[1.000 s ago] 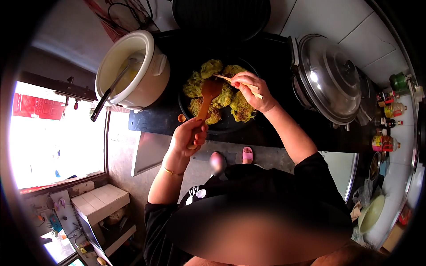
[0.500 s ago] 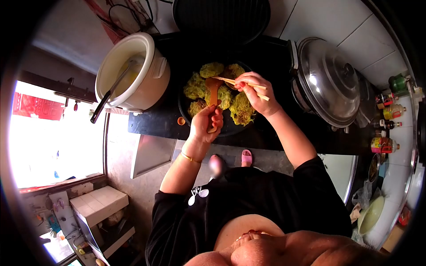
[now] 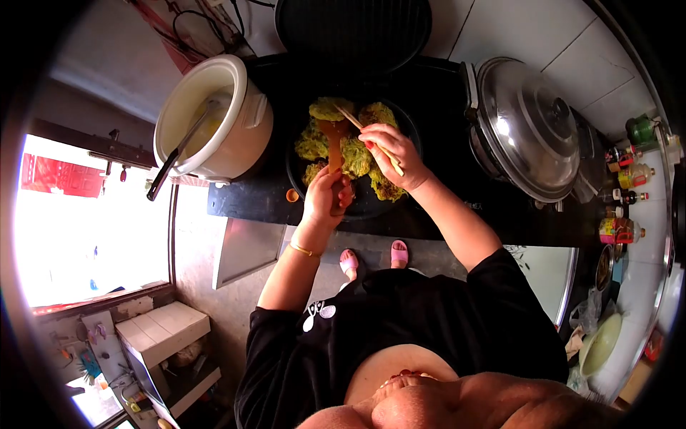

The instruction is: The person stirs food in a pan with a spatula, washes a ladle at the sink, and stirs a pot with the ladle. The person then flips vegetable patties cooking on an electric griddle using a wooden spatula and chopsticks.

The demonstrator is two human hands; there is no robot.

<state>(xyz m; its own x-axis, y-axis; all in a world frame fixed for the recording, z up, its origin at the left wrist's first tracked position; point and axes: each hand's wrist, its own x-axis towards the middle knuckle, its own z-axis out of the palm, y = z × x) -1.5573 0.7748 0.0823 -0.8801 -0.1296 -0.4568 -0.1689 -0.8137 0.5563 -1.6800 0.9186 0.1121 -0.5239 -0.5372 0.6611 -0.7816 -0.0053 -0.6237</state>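
Note:
My left hand (image 3: 329,198) is closed round the handle of a wooden spatula (image 3: 334,146), whose blade lies among the pancakes at the far side of the pan. Between the fingers of my right hand (image 3: 395,156) is a pair of chopsticks (image 3: 349,117), their tips at a green-yellow vegetable pancake (image 3: 327,109) by the spatula's blade. Several more such pancakes, with browned patches, lie in the round dark pan (image 3: 291,171). One of them, a pancake (image 3: 386,187), sits below my right hand and is partly covered by it.
A cream pot (image 3: 254,136) with a black-handled ladle (image 3: 175,154) in it stands left. The pan's raised dark lid (image 3: 354,32) is behind. To the right sits a large lidded metal pot (image 3: 529,132), with bottles (image 3: 620,230) beyond. A small orange ring (image 3: 292,195) lies by the pan.
The spatula blade and chopstick tips have shifted slightly left and away from me. My right hand has moved left, and the far pancake has moved a little left too.

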